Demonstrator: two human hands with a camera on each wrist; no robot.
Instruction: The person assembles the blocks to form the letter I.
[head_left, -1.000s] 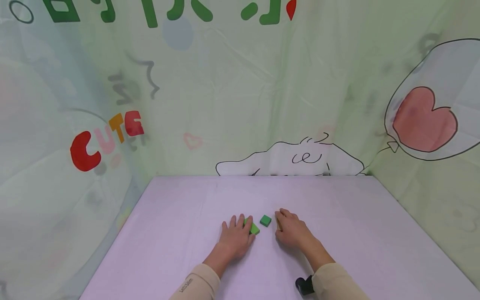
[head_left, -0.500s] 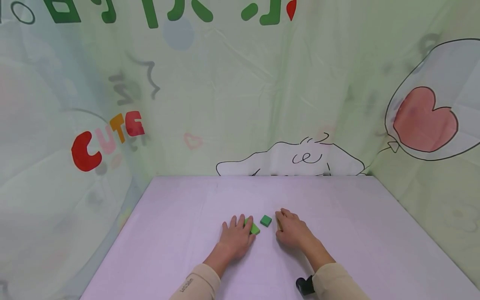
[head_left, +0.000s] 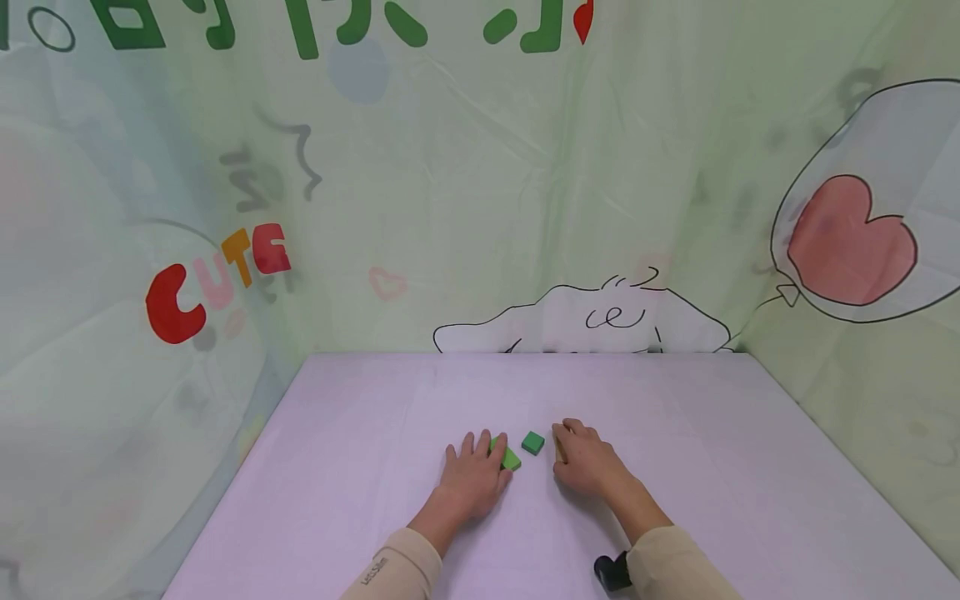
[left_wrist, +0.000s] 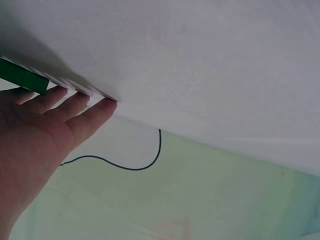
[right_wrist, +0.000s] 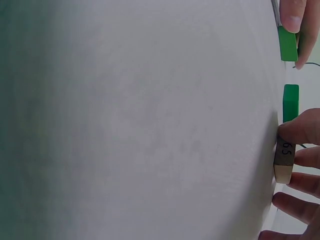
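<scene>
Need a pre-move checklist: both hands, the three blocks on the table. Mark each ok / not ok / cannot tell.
1. Right hand holds the pale wooden rectangular block: ok, thumb on one side, fingers on the other.
2. Left hand touches the light green flat block: ok, fingers spread.
3. Dark green square block free of both hands: ok, gap on either side in the head view.
4. Blocks joined: not ok, all three lie apart.
5. Wooden block seated flat on the lilac table: cannot tell, underside hidden.
</scene>
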